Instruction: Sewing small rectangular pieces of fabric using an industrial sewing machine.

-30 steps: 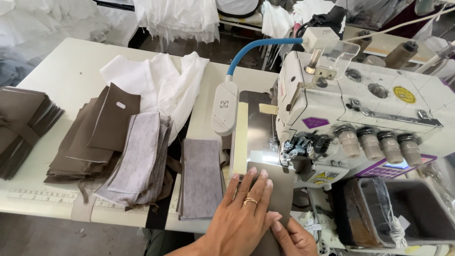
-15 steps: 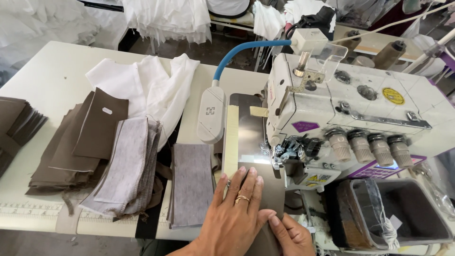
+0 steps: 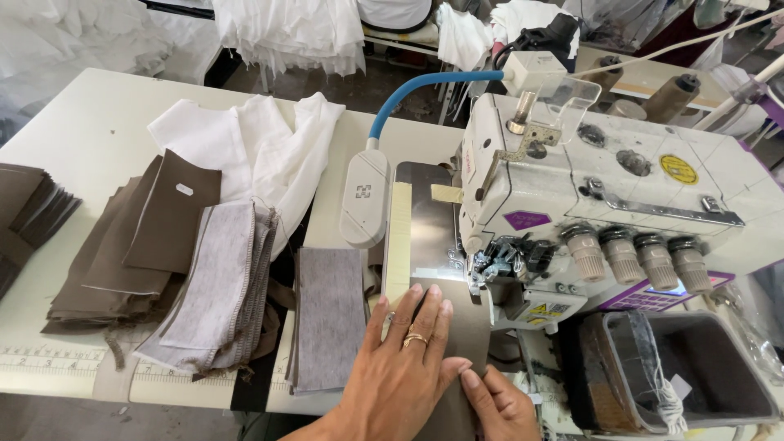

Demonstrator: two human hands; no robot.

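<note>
My left hand (image 3: 402,359), with a ring on one finger, lies flat with fingers spread on a brown fabric piece (image 3: 465,327) on the metal bed of a white overlock sewing machine (image 3: 604,188). My right hand (image 3: 498,404) pinches the near edge of that same brown piece, low in view and partly cut off. The fabric's far edge sits just in front of the presser foot and needle area (image 3: 498,261).
Left of the machine lie a grey fabric stack (image 3: 328,314), a grey-and-brown stitched pile (image 3: 216,290), brown piles (image 3: 139,245), more brown pieces (image 3: 28,212) and white cloth (image 3: 253,151). A white lamp on a blue arm (image 3: 365,200) stands nearby. A dark bin (image 3: 678,367) sits at right.
The view has shifted slightly, so the scene sits lower and further left. Both hands stay on the brown piece, which has crept a little toward the presser foot.
</note>
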